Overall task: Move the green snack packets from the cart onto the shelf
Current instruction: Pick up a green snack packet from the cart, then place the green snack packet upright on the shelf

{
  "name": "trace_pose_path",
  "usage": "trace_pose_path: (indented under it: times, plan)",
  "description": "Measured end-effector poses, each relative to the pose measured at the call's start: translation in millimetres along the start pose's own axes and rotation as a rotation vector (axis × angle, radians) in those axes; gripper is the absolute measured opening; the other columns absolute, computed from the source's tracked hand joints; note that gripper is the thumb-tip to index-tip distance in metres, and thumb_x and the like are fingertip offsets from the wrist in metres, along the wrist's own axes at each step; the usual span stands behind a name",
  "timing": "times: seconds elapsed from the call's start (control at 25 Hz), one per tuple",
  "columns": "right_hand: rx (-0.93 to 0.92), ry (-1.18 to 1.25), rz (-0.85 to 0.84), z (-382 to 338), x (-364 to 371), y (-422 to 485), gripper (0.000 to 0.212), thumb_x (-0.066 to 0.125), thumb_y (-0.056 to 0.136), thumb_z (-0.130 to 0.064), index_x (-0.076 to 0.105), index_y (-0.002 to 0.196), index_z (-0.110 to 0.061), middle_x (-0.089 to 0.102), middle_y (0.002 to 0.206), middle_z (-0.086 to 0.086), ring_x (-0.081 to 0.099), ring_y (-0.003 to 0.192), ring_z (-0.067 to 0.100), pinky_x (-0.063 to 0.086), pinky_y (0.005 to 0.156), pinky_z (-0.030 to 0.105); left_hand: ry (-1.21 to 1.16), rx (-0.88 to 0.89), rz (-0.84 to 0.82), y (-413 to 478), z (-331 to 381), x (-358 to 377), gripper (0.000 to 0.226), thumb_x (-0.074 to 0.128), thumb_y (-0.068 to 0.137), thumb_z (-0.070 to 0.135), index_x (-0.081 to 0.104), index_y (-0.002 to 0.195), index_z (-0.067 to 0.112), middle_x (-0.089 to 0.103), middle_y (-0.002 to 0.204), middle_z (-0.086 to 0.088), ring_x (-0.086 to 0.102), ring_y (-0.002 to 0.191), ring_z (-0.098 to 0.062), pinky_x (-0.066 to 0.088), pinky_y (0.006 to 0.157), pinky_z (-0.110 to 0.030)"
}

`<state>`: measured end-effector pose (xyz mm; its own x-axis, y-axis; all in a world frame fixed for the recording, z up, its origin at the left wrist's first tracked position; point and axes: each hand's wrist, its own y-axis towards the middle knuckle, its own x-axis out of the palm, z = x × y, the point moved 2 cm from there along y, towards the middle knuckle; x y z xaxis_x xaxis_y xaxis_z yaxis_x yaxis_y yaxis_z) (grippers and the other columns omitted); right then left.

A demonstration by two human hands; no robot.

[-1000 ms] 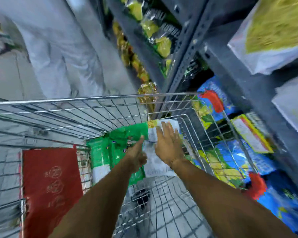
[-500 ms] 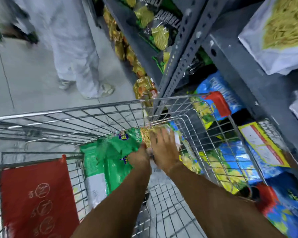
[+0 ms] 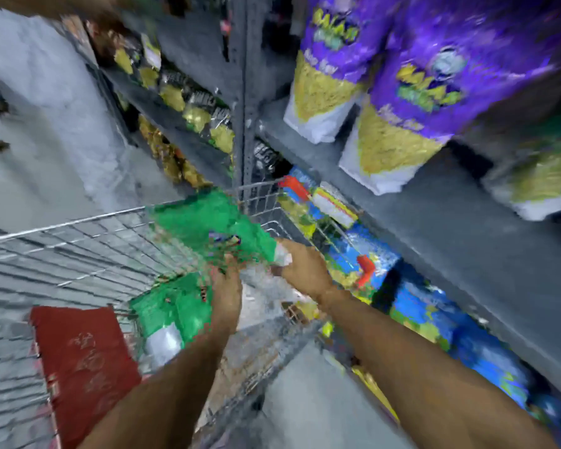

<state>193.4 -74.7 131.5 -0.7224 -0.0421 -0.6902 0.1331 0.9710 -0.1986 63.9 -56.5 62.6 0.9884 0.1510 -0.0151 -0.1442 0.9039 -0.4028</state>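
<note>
Frame is motion-blurred, so fine detail is soft. Left to right:

Red child-seat flap (image 3: 85, 361) at the near left end of the wire cart (image 3: 62, 251). Not involved.

Green snack packets (image 3: 208, 228): one bunch is up around cart rim level between the hands, and more green packets (image 3: 166, 312) sit lower inside the basket, just left of the left forearm.

Left hand (image 3: 225, 290) is closed against the underside of the raised bunch, fingers curled into the film. Blur hides how many packets it has.

Right hand (image 3: 305, 270) is closed on the white lower end of the same bunch, thumb on top. It looks like a pinch on the seam edge, but finger detail is smeared.

Right of the cart: grey metal shelf (image 3: 434, 215) with purple-and-yellow snack bags (image 3: 412, 102) standing on it; blue packets (image 3: 434, 315) on the lower tier behind the cart's wire side.

Handling call: air-filled foil bags, so light, soft and crushable, with slick film. They will probably slide against each other in a stack. Best to grip across the sealed ends or cradle from below, and avoid squeezing the bellies. Two hands on the bunch looks right; the main risk is a packet slipping out mid-lift toward the shelf.
</note>
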Motion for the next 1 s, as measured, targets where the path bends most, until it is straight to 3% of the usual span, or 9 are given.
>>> trace_pose_path:
  times: [0.16, 0.24, 0.36, 0.44, 0.56, 0.72, 0.84, 0.92, 1.0]
  plan:
    - [-0.024, 0.307, 0.202, -6.3, -69.1, -75.6, 0.045, 0.066, 0.076, 0.009, 0.054, 0.119, 0.006, 0.059, 0.098, -0.004, 0.051, 0.073, -0.012, 0.039, 0.065, -0.006, -0.109, 0.254, -0.163, -59.5, 62.7, 35.4, 0.056, 0.037, 0.091, 0.034, 0.031, 0.132, -0.003, 0.068, 0.106, -0.024, 0.066, 0.093, -0.037, 0.053, 0.067, -0.033]
    - [0.022, 0.443, 0.357, 10.3, -100.3, -106.8, 0.051, 0.071, 0.075, 0.0, 0.048, 0.119, -0.011, 0.056, 0.107, 0.003, 0.054, 0.086, 0.002, 0.043, 0.074, 0.0, -0.073, 0.356, -0.318, -90.4, 88.5, 69.0, 0.052, 0.043, 0.091, 0.037, 0.029, 0.136, 0.014, 0.059, 0.126, -0.011, 0.058, 0.109, -0.031, 0.05, 0.095, -0.033]
    - [0.079, 0.522, 0.638, 39.0, -143.0, -133.8, 0.048, 0.077, 0.069, -0.016, 0.041, 0.096, -0.031, 0.061, 0.11, 0.006, 0.063, 0.092, 0.003, 0.053, 0.086, 0.027, 0.002, 0.487, -0.523, -130.1, 123.4, 125.3, 0.061, 0.053, 0.085, 0.039, 0.028, 0.138, 0.021, 0.051, 0.133, -0.004, 0.052, 0.117, -0.026, 0.043, 0.103, -0.031]
    - [0.144, 0.532, 0.795, 55.5, -173.1, -141.0, 0.042, 0.071, 0.075, -0.001, 0.04, 0.086, -0.027, 0.059, 0.092, -0.005, 0.061, 0.073, -0.012, 0.05, 0.068, 0.007, 0.046, 0.549, -0.643, -151.3, 141.4, 162.6, 0.058, 0.058, 0.085, 0.025, 0.03, 0.135, 0.015, 0.052, 0.122, 0.003, 0.053, 0.111, -0.019, 0.045, 0.09, -0.013]
    - [0.26, 0.482, 0.955, 79.2, -203.3, -142.2, 0.035, 0.067, 0.077, 0.004, 0.046, 0.091, -0.02, 0.057, 0.085, -0.007, 0.056, 0.075, 0.004, 0.043, 0.056, -0.001, 0.197, 0.576, -0.76, -166.3, 152.9, 209.9, 0.061, 0.058, 0.086, 0.019, 0.027, 0.136, 0.003, 0.035, 0.114, 0.008, 0.047, 0.111, -0.013, 0.035, 0.078, -0.013]
    - [0.535, 0.43, 1.049, 110.4, -229.6, -116.9, 0.047, 0.072, 0.071, -0.016, 0.054, 0.114, -0.004, 0.061, 0.111, 0.019, 0.057, 0.106, 0.032, 0.048, 0.094, 0.037, 0.341, 0.614, -0.885, -148.4, 144.5, 269.2, 0.051, 0.059, 0.086, 0.017, 0.033, 0.126, -0.001, 0.052, 0.116, -0.008, 0.055, 0.111, -0.021, 0.03, 0.07, -0.01]
    - [0.934, 0.528, 1.072, 124.9, -225.0, -102.9, 0.073, 0.071, 0.074, -0.037, 0.041, 0.131, -0.002, 0.048, 0.131, 0.023, 0.044, 0.124, 0.039, 0.038, 0.105, 0.043, 0.307, 0.47, -0.952, -137.5, 139.9, 296.7, 0.022, 0.046, 0.093, 0.022, 0.047, 0.112, 0.012, 0.061, 0.099, -0.001, 0.058, 0.064, 0.015, 0.04, 0.053, -0.005]
    - [1.005, 0.968, 1.129, 118.6, -216.5, -89.8, 0.074, 0.062, 0.08, -0.044, 0.037, 0.132, 0.001, 0.044, 0.137, 0.023, 0.046, 0.125, 0.039, 0.041, 0.105, 0.043, 0.176, 0.358, -0.907, -125.2, 142.3, 316.3, 0.039, 0.034, 0.091, 0.05, 0.06, 0.095, 0.02, 0.07, 0.086, 0.006, 0.064, 0.067, 0.012, 0.053, 0.067, -0.009]
    - [0.898, 1.295, 1.256, 114.9, -220.5, -78.7, 0.067, 0.052, 0.088, -0.043, 0.036, 0.131, 0.006, 0.045, 0.137, 0.025, 0.048, 0.124, 0.038, 0.04, 0.102, 0.042, 0.089, 0.189, -0.956, -108.1, 129.9, 337.8, 0.08, 0.033, 0.066, 0.083, 0.067, 0.099, 0.018, 0.072, 0.103, -0.007, 0.067, 0.097, -0.015, 0.051, 0.097, -0.036]
